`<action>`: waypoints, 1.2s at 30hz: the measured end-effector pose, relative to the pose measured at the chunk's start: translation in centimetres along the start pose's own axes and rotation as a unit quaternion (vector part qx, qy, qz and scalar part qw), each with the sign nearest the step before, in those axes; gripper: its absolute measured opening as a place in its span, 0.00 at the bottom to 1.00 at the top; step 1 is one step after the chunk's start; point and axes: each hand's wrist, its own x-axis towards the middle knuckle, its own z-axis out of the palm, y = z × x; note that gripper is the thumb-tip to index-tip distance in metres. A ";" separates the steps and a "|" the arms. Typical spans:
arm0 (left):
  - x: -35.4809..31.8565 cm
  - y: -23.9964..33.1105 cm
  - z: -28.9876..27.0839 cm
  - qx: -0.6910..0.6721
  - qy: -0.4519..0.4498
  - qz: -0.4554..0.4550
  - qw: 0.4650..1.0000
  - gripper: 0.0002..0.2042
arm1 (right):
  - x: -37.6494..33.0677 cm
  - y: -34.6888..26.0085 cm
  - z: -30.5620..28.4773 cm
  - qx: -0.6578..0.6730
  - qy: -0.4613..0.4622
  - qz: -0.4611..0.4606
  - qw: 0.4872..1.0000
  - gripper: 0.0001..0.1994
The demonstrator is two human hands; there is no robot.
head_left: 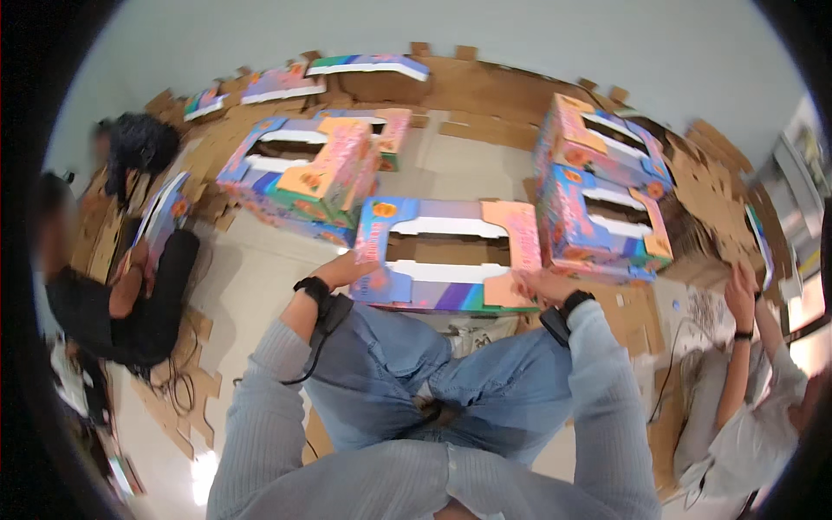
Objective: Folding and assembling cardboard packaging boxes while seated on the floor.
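Right in front of my knees sits a colourful printed cardboard carton, its top folded in around a wide opening with white edges. Brown cardboard shows inside it. At the carton's left side, my left hand grips the near corner. My right hand has hold of the near right corner, its fingers bent against the peach-coloured panel. Part of each hand's fingers is hidden or blurred. Both wrists wear black bands with small dark devices.
Matching cartons stand at left and stacked at right. Flattened brown cardboard lines the far wall. One person sits at left with a printed sheet, another crouches beyond. At right, a person's hands touch stacked cardboard.
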 end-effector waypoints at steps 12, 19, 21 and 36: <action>-0.1 -1.9 -0.3 -0.113 0.091 -0.127 0.981 0.20 | -7.1 -5.2 -1.5 0.201 0.121 -0.117 0.965 0.42; -2.7 3.0 0.9 -0.208 0.147 -0.029 0.967 0.21 | -8.7 -4.9 -2.7 0.281 0.159 -0.138 0.936 0.40; -3.9 5.4 1.6 -0.231 0.123 -0.018 0.965 0.19 | -10.0 -4.5 -3.5 0.293 0.200 -0.167 0.920 0.38; 0.9 20.7 11.7 -0.221 0.075 0.233 0.944 0.35 | -22.3 6.6 -10.7 0.379 0.458 -0.092 0.799 0.32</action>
